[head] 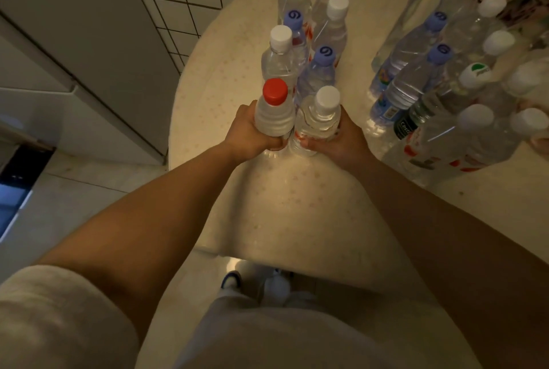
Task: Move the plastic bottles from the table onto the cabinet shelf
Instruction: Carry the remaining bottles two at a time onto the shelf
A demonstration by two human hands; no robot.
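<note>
Two plastic bottles are held side by side at the near end of a row on the round counter (267,214): a red-capped bottle (274,113) in the left hand (252,134) and a white-capped bottle (319,122) in the right hand (338,142). The fingers of each hand are wrapped around the bottle's mid-body, below the ribbed shoulder. Whether either base is lifted clear of the counter cannot be told.

The bottles appear clear and thin-walled, and whether they are full cannot be read from here. If full, a firm, moderately heavy load is to be expected; if empty, walls that dent under a hard squeeze. The smooth plastic is judged slippery, so the waist or the ribs under the shoulder are likely the surest places to hold, with the bottle kept upright.

Behind the two held bottles, six more are counted in the central cluster (309,29): four with white caps and two with lavender caps. To the right, a crowded group (451,77) is seen, with three lavender caps, one green-and-white cap and roughly seven white caps, though the count is blurred at the frame's edge. The cabinet shelf is not identified in view.
</note>
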